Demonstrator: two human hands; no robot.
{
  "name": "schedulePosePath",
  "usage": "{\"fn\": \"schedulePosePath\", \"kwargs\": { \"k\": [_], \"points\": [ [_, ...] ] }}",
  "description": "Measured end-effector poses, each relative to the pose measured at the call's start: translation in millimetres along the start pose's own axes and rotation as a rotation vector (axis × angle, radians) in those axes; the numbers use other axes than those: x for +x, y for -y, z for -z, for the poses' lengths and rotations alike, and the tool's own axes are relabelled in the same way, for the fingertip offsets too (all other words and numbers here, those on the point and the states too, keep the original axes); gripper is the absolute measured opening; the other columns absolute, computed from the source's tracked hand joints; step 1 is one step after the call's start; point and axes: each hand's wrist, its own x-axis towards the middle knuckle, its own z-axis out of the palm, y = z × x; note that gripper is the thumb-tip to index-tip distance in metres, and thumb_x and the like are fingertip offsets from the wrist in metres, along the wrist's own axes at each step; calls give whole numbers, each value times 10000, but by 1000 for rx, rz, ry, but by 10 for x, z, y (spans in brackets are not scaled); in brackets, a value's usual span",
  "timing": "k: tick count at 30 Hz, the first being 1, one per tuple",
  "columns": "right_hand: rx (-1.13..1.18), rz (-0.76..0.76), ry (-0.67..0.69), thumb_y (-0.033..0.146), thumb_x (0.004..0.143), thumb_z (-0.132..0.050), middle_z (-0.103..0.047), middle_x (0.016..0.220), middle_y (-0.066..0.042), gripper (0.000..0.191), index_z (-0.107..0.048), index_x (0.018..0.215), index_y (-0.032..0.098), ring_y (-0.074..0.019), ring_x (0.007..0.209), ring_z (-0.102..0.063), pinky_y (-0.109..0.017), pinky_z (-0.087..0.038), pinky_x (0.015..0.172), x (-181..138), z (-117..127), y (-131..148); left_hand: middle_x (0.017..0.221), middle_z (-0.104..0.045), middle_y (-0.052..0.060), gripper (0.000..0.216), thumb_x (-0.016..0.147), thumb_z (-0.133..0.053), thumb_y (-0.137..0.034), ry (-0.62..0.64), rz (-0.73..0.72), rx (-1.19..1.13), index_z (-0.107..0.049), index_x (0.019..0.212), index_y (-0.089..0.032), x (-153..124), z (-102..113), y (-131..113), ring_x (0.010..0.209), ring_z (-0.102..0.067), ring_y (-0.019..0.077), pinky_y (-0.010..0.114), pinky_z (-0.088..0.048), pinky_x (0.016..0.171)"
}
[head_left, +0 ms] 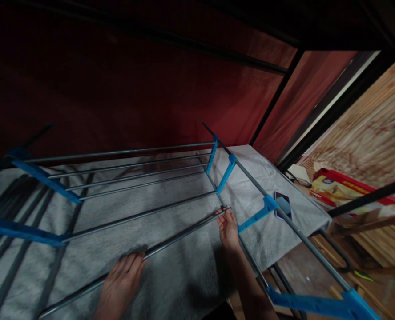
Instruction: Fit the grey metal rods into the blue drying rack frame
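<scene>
A loose grey metal tube [180, 235] slants across the middle of the rack. Low in the view, my left hand [122, 278] is wrapped around its nearer part. My right hand [227, 224] holds the tube near its far right end, beside a blue plastic bracket [255, 218]. The rack frame lies on the table, with blue brackets on both sides, among them a left bracket [27, 233]. Several grey tubes, such as a crossbar [144, 218], span between these sides. A long side pole [304, 238] runs through the right brackets.
Grey cloth covers the table [197, 258]. On its right part lies a phone [282, 204]. Several dark tubes [9, 204] lie at the left. Beyond the right edge are a red and yellow box [344, 191] and wooden boards [384, 244]. Red sheeting [144, 89] hangs behind.
</scene>
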Motion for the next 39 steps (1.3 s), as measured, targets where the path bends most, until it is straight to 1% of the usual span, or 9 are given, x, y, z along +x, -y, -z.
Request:
{"fn": "schedulePosePath", "kwargs": {
  "k": [6,9,12,18,22,26,30,35,39],
  "points": [
    [0,10,4,370,819,-914,-769,897,51,260,-694,916,269,-107,803,-720,-235,-622,759,16,0,3,976,-831,61,217,1082,-533,-277,-4,26,-30,-743,1126,-247,-12,-20,-31,884,-790,275,423,-592,863],
    [-11,1,31,380,823,-914,-755,859,57,264,-708,953,278,-103,776,-706,-221,-611,720,15,-5,15,957,-822,53,217,1086,-543,-308,-17,30,-62,-735,1166,-249,14,4,-42,855,-781,266,410,-588,857],
    [-21,-11,44,413,812,-921,-746,829,54,291,-719,965,271,-100,755,-700,-206,-605,698,12,-5,20,929,-814,52,222,1084,-545,-300,-16,11,-57,-746,1150,-237,33,22,-36,837,-771,256,393,-573,848],
    [-72,-18,74,455,782,-940,-784,873,20,338,-707,925,256,-127,829,-755,-248,-652,806,28,45,-2,907,-810,60,279,1089,-506,-263,-27,-22,-2,-781,1096,-218,25,1,-22,820,-749,243,382,-540,875],
    [-117,2,66,443,787,-932,-790,876,18,326,-702,938,268,-139,826,-763,-250,-652,744,52,68,-22,929,-822,69,317,1098,-486,-289,-35,-16,-26,-797,1113,-227,33,-19,-25,852,-754,251,386,-539,893],
    [-119,21,48,419,770,-941,-768,843,40,339,-692,934,257,-121,782,-749,-225,-633,709,49,46,-14,932,-832,68,367,1117,-451,-320,-14,11,-28,-806,1110,-227,41,-26,-31,852,-771,246,380,-561,873],
    [-117,30,51,410,762,-941,-756,832,46,346,-672,912,252,-113,758,-740,-215,-626,694,15,18,11,992,-844,74,376,1127,-452,-362,9,16,-49,-800,1168,-225,27,-25,-26,898,-788,246,374,-575,890],
    [-131,40,44,406,775,-929,-757,819,54,330,-653,886,263,-115,752,-748,-217,-635,694,-11,7,29,978,-836,66,388,1106,-427,-238,38,20,-53,-812,1149,-231,-24,-49,-28,895,-777,243,381,-561,906],
    [-149,32,47,403,755,-946,-769,808,50,350,-659,895,259,-119,765,-763,-232,-655,747,-6,8,33,1007,-831,91,401,1106,-420,-240,64,60,-71,-808,1205,-216,-34,-60,-61,934,-771,266,411,-547,942]
  ]
}}
